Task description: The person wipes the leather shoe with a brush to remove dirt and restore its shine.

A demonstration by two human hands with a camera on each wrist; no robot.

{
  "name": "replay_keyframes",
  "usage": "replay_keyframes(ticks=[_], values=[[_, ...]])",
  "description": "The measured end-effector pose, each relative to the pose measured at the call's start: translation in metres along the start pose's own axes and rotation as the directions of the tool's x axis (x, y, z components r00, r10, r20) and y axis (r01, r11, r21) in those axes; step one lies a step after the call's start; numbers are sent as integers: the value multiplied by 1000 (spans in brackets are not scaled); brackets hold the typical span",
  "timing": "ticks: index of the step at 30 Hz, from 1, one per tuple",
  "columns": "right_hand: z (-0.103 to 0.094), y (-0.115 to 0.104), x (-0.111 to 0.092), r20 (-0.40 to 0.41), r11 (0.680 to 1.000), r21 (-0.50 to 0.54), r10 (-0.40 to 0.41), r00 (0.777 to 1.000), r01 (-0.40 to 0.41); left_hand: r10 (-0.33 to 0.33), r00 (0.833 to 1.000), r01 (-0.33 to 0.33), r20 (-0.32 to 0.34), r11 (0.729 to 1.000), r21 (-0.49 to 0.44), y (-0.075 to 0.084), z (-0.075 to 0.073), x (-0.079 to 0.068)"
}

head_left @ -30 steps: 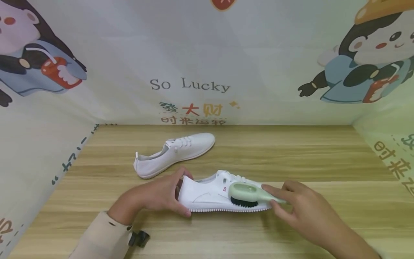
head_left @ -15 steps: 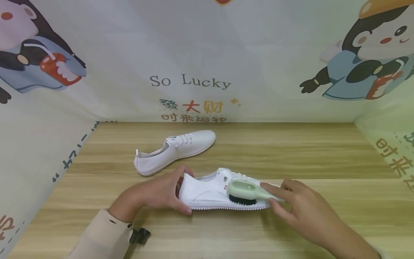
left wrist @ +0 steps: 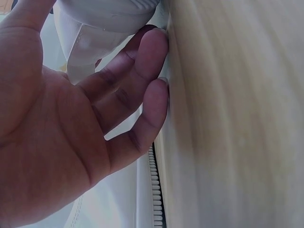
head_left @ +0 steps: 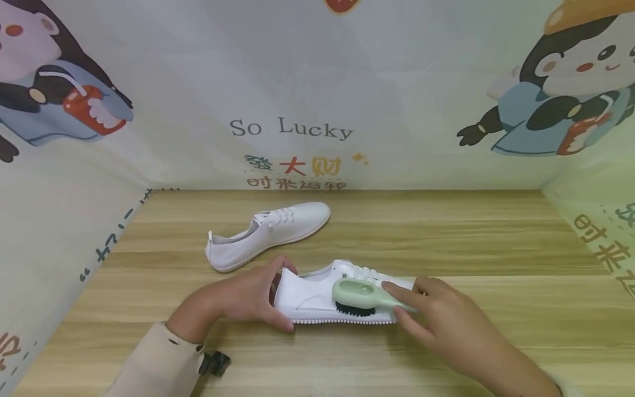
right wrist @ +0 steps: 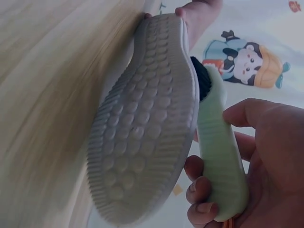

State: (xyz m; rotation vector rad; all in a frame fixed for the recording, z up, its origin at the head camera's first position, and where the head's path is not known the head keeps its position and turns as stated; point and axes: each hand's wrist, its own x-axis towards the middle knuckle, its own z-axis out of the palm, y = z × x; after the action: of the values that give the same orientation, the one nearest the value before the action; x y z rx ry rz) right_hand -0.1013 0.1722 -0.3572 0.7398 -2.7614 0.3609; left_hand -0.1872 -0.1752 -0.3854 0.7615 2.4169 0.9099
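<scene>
A white lace-up shoe (head_left: 310, 295) stands on the wooden table, toe to the right, its side facing me. My left hand (head_left: 248, 295) grips it round the heel (left wrist: 102, 16), thumb on the near side. My right hand (head_left: 439, 317) holds a pale green shoe brush (head_left: 354, 294) by its handle (right wrist: 219, 166). Black bristles (head_left: 354, 310) lie against the shoe's near side, just above the ridged sole edge. In the right wrist view the studded sole (right wrist: 140, 114) faces the camera, tilted off the table. The brush covers part of the shoe's side.
A second white shoe (head_left: 292, 223) lies behind the held one, to the left. Printed cloth walls (head_left: 407, 110) enclose the wooden table (head_left: 471, 237) at the back and both sides. A small black object (head_left: 214, 364) is by the left cuff.
The brush and my right hand have moved left along the shoe's side, from nearer the toe toward its middle. My left hand keeps its grip on the heel; the other shoe stays put.
</scene>
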Motion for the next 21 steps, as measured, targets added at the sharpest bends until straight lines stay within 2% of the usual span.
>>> replay_keyframes(ticks=[6, 16, 21], values=[[3, -12, 14, -2, 1000, 7, -13, 1000, 13, -25, 1000, 25, -2, 999, -31, -4, 1, -2], [9, -29, 31, -4, 997, 8, -76, 997, 76, 3, 1000, -3, -6, 999, -32, -5, 0, 0], [15, -36, 37, -2, 994, 42, -98, 995, 98, 10, 1000, -11, -7, 1000, -21, -6, 1, 0]])
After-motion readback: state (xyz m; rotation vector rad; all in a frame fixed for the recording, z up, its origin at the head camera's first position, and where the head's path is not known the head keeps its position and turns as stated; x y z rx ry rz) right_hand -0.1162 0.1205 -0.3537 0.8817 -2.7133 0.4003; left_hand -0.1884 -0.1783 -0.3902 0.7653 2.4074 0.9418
